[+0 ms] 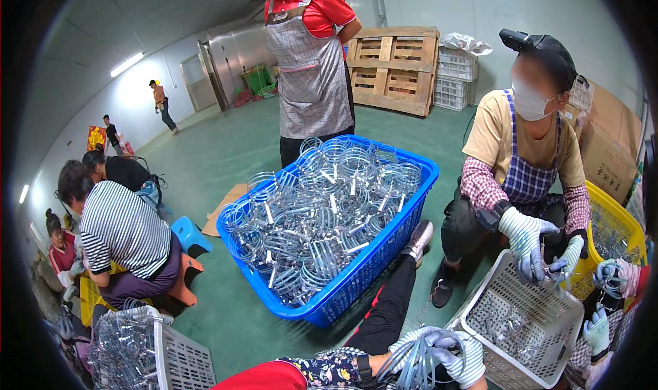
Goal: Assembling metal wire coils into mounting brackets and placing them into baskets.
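Hoop bunch [418, 368], wearer's side of blue basket [363, 277] | likely light, springy, slick; best held where bands gather | left hand [406, 340] pinching it; right hand [470, 364]: grip unclear

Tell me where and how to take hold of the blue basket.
I'd grip the blue basket by its rim at the two short ends, lower left and upper right in the picture, coming from outside with fingers beneath the edge. It stands upright and is longer than wide, and metal rings crowd its inside, leaving little finger room there.
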Motion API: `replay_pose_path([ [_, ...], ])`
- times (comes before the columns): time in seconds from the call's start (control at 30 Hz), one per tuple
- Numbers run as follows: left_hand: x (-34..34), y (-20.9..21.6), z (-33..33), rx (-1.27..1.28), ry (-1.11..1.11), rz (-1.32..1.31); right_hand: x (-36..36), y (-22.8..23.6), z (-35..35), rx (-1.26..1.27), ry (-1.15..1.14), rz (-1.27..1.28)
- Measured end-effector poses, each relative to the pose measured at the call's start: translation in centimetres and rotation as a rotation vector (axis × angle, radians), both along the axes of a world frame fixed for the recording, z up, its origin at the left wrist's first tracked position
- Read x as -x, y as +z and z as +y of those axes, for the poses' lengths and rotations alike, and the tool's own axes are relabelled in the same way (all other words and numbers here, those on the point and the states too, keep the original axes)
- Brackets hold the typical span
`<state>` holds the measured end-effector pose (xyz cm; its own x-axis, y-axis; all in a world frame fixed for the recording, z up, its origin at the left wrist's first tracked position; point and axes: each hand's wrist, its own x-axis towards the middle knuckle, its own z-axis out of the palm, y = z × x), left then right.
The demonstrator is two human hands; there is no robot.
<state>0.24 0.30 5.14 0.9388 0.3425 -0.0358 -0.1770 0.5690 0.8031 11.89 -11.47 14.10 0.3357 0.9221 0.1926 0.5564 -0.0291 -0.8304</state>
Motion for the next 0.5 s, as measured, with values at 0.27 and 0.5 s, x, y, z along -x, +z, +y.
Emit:
replay_pose_path([
  [0.27, 0.4, 1.5, -0.1, -0.061, -0.087, 0.07, -0.7, 1.3, -0.2, 0.013, 0.137, 0.048],
  [0.5, 0.4, 2.0, 0.1, -0.067, -0.084, 0.091, 0.1, 0.9, -0.2, 0.078, 0.123, 0.015],
])
